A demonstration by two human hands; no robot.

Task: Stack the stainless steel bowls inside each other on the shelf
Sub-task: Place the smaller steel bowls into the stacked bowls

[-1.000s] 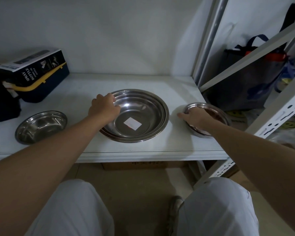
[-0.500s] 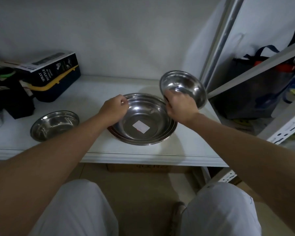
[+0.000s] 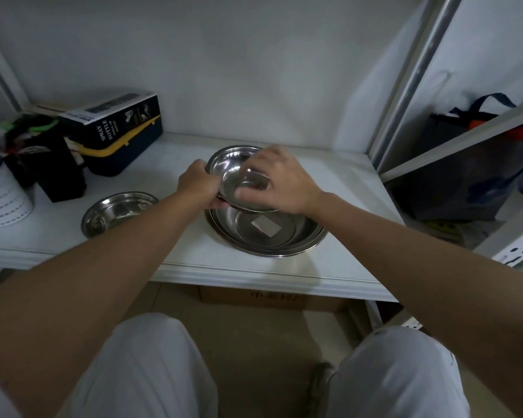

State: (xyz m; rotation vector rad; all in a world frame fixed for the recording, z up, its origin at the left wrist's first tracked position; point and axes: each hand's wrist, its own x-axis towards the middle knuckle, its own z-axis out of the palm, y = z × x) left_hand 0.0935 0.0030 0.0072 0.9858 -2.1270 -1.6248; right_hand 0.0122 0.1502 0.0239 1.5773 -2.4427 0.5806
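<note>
Small bowl gripped by both hands — left at nine o'clock rim, right at four — tilted, shiny, above big bowl.

On the shelf, the large bowl sits near the front edge, right of centre. A smaller bowl is tilted above its rear half, the left hand at its left rim and the right hand over its right side. Another bowl lies to the left, apart. Behind that one, a box lies toward the back wall.
</note>
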